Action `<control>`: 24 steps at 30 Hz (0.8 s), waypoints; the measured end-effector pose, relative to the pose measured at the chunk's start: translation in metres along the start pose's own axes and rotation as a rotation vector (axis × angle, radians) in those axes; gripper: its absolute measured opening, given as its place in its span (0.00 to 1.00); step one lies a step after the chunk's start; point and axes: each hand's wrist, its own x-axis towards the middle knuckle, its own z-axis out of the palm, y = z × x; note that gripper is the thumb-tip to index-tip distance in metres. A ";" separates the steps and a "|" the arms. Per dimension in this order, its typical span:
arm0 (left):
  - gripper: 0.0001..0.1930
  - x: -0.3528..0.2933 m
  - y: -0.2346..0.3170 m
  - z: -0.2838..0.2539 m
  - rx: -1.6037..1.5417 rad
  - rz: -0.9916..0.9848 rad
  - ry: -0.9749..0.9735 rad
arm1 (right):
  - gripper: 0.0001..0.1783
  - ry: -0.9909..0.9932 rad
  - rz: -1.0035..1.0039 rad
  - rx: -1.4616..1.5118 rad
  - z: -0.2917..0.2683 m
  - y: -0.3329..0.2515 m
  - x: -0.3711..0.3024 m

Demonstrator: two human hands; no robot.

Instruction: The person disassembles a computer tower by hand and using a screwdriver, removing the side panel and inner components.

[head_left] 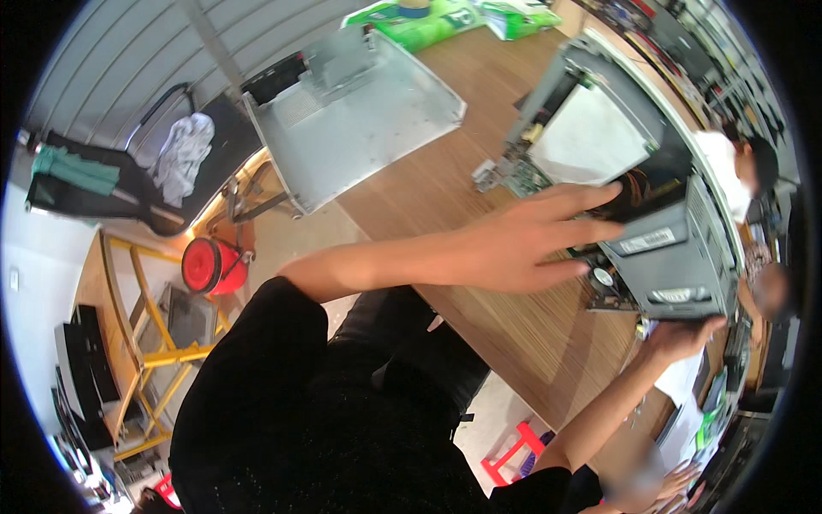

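Note:
An opened grey metal computer-like case (685, 176) stands on the wooden table to the right. Inside it are a green circuit board (531, 177), a white panel (591, 137), some wires and a grey boxy part (672, 257) with pale labels. My left hand (531, 244) reaches across in front of the opening, fingers spread, with nothing visible in it. Its fingertips overlap the inside; whether they touch anything I cannot tell. At the near right corner, my right hand (681, 338) grips the lower edge of the case, fingers partly hidden.
A shallow metal cover (368, 128) lies across the table's left edge. Green packages (437, 26) are at the far edge. On the floor side stand a red bucket (212, 265) and a yellow-framed stand (158, 355). Another person's hands (678, 481) are at lower right.

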 end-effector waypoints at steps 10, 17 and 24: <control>0.07 -0.143 -0.115 -0.187 0.798 -0.904 0.041 | 0.34 -0.007 -0.033 -0.024 0.003 -0.017 -0.016; 0.06 -0.114 -0.149 -0.173 0.777 -0.945 -0.301 | 0.33 0.081 -0.150 -0.106 0.039 -0.036 -0.061; 0.08 -0.089 -0.191 -0.164 0.904 -1.166 -0.649 | 0.33 0.193 -0.199 -0.181 0.055 -0.042 -0.096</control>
